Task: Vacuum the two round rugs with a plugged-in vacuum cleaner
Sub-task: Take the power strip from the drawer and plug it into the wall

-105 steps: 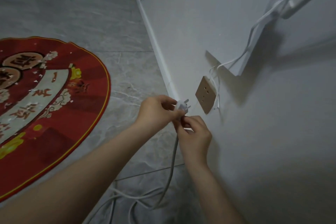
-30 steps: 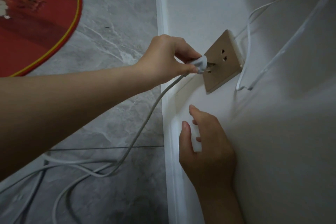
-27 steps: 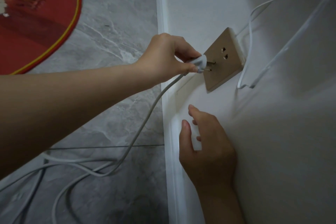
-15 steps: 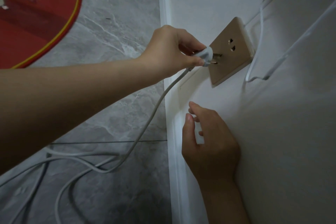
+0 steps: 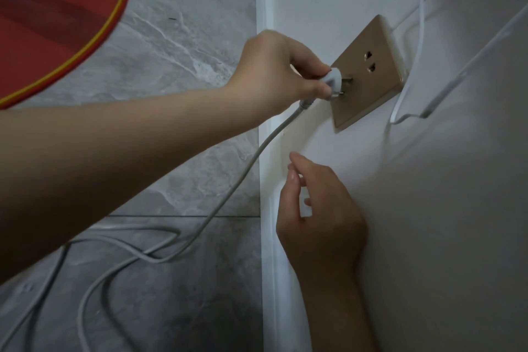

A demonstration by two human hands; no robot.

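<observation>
While the left hand (image 5: pixel 274 71) pinches the white plug (image 5: pixel 418 86) between thumb and curled fingers, its metal prongs sit at the slots of the gold wall socket (image 5: pixel 368 74); how far they are in is hard to tell, bare metal shows between plug body and plate. The fingertips hide most of the plug body. The grey cord (image 5: pixel 228 188) drops from the plug along the white baseboard (image 5: pixel 268 266) and loops over the grey marble floor (image 5: pixel 177 46), running out of frame at the bottom left, so the vacuum cleaner itself is out of view. The right hand (image 5: pixel 323 226) rests against the wall (image 5: pixel 428 208) below the socket, fingers loosely curled, thumb out; something small and white shows between thumb and fingers, can't tell whether it's an object held or just wall behind. Only one red round rug (image 5: pixel 57 26) shows, top left, cut off by the frame edges, yellow trim along its rim, pattern blurred with white bits near the corner. A thin white cable (image 5: pixel 420 37) hangs in a loop on the wall right of the socket, its upper end cut off. The two upper round holes of the socket are unused.
</observation>
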